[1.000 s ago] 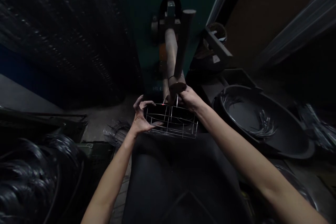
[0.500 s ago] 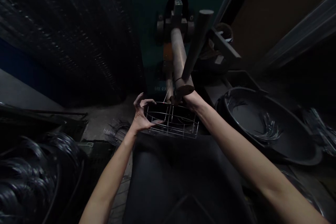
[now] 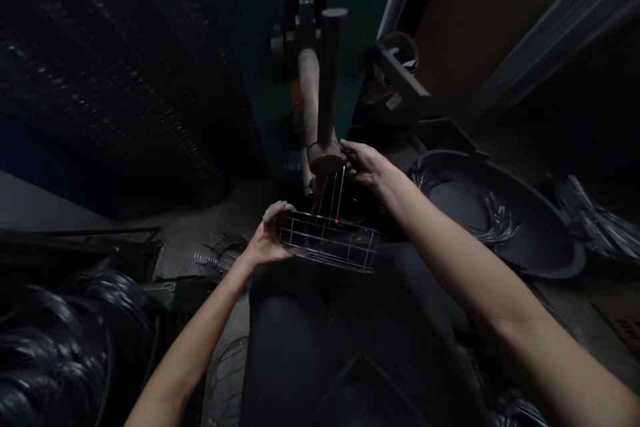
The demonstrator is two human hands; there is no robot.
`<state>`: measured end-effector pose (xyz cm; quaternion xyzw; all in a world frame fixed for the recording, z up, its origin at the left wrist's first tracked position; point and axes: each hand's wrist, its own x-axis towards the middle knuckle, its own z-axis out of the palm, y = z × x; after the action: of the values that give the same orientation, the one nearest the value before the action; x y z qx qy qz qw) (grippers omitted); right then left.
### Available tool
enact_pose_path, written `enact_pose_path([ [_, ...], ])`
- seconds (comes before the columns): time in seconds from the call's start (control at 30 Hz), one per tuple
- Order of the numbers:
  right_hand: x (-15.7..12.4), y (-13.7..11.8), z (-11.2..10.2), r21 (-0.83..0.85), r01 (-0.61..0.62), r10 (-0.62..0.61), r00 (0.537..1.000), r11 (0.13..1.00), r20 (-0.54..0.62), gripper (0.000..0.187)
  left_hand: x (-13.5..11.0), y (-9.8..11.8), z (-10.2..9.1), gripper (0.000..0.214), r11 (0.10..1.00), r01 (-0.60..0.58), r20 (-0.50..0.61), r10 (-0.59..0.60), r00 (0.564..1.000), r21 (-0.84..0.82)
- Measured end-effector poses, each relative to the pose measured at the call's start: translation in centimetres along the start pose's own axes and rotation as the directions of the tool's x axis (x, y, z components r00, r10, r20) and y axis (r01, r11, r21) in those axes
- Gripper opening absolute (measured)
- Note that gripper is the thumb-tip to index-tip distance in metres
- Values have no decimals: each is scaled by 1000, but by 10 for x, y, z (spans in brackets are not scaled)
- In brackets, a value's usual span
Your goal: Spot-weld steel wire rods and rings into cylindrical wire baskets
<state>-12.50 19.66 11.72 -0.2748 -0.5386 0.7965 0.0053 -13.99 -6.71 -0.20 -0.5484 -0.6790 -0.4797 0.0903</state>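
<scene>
The left hand (image 3: 267,240) now cups the near side of the round wire basket (image 3: 327,240), fingers curled over its upper ring and thumb out of sight behind the wires; it is a firm wrap rather than a pinch; the right hand (image 3: 365,165) has come up off the basket's far rim and now sits higher, beside the disc-shaped foot (image 3: 326,163) of an upright steel bar (image 3: 327,73), its fingers (image 3: 347,150) loosely spread and reaching toward the disc's edge; whether they touch it or pinch anything is hard to tell in this light; the basket has dropped away from the disc and sits low in the view, just above a dark rounded surface (image 3: 325,347), held by one hand; thin upright wires (image 3: 336,190) rise from its rim toward the disc, so the frame now stands open to view with its far side free; a tan pipe (image 3: 309,93) runs beside the bar; to the right lies a wide black pan (image 3: 560,269) holding curled wire scraps (image 3: 497,227); to the left sit heavy coils of black wire (image 3: 60,347), and a small wire ring frame (image 3: 220,255) lies on the floor near the left forearm.
</scene>
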Motion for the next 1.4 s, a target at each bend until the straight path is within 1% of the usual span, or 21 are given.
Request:
enact_pose_path([
  [0.07, -24, 3, -14, -22, -14, 15, 1000, 1000, 9, 26, -16, 11, -1, 109, 998, 16, 174, -27, 984, 67],
  [0.17, -73, 40, -26, -167, 114, -103, 992, 979, 75, 26, -31, 38, -6, 109, 965, 244, 369, -262, 892, 96],
  [0.23, -104, 82, -21, -339, 277, -248, 960, 899, 126, 28, -26, 61, -2, 89, 893, 449, 348, -430, 833, 27],
  [0.3, -126, 125, -8, -532, 406, -371, 911, 743, 177, 20, -10, 87, 11, 64, 785, 608, 291, -558, 777, -118],
  [0.37, -141, 155, 1, -710, 435, -366, 893, 554, 262, 15, 8, 110, 30, 52, 659, 695, 271, -640, 719, -287],
  [0.43, -154, 166, -4, -797, 470, -251, 882, 380, 400, 18, 21, 128, 44, 45, 562, 733, 262, -695, 669, -382],
  [0.5, -166, 154, -26, -768, 566, -237, 824, 299, 515, 22, 25, 138, 49, 42, 547, 740, 199, -734, 649, -391],
  [0.57, -175, 128, -59, -732, 630, -431, 754, 260, 496, 24, 23, 143, 43, 41, 609, 713, 132, -721, 680, -349],
  [0.63, -180, 96, -90, -772, 603, -647, 674, 201, 358, 27, 23, 147, 30, 37, 691, 660, 104, -663, 741, -296],
  [0.67, -180, 81, -101, -790, 587, -683, 652, 179, 329, 29, 25, 148, 23, 34, 729, 630, 103, -628, 771, -269],
  [0.7, -180, 67, -109, -793, 585, -673, 658, 173, 338, 31, 28, 151, 16, 32, 759, 602, 98, -599, 795, -247],
  [0.8, -179, 36, -114, -730, 619, -503, 747, 288, 435, 35, 43, 157, -5, 27, 804, 555, 62, -556, 829, -212],
  [0.93, -191, 17, -102, -655, 517, -314, 855, 551, 412, 37, 58, 154, -23, 31, 775, 577, 83, -577, 813, -260],
  [1.0, -197, 18, -99, -623, 430, -222, 896, 653, 385, 34, 58, 146, -24, 35, 708, 623, 133, -619, 774, -332],
  [1.1, -199, 35, -103, -619, 327, -138, 933, 714, 334, 34, 48, 132, -13, 41, 513, 728, 289, -689, 665, -454],
  [1.17, -197, 55, -108, -648, 309, -131, 942, 696, 309, 36, 38, 125, 0, 45, 394, 784, 382, -711, 591, -479],
  [1.23, -195, 73, -113, -710, 322, -174, 945, 626, 276, 35, 28, 121, 13, 47, 387, 807, 395, -724, 566, -446],
  [1.27, -194, 81, -114, -756, 337, -222, 941, 562, 255, 34, 24, 119, 18, 48, 442, 802, 362, -727, 583, -402],
  [1.3, -194, 87, -114, -807, 350, -279, 930, 476, 239, 33, 20, 116, 21, 48, 533, 777, 303, -720, 625, -335],
  [1.37, -191, 95, -111, -890, 358, -371, 896, 282, 243, 33, 11, 110, 26, 44, 738, 663, 154, -646, 748, -123],
  [1.4, -189, 97, -108, -911, 360, -388, 883, 200, 264, 35, 7, 105, 28, 41, 804, 595, 93, -594, 799, 15],
])
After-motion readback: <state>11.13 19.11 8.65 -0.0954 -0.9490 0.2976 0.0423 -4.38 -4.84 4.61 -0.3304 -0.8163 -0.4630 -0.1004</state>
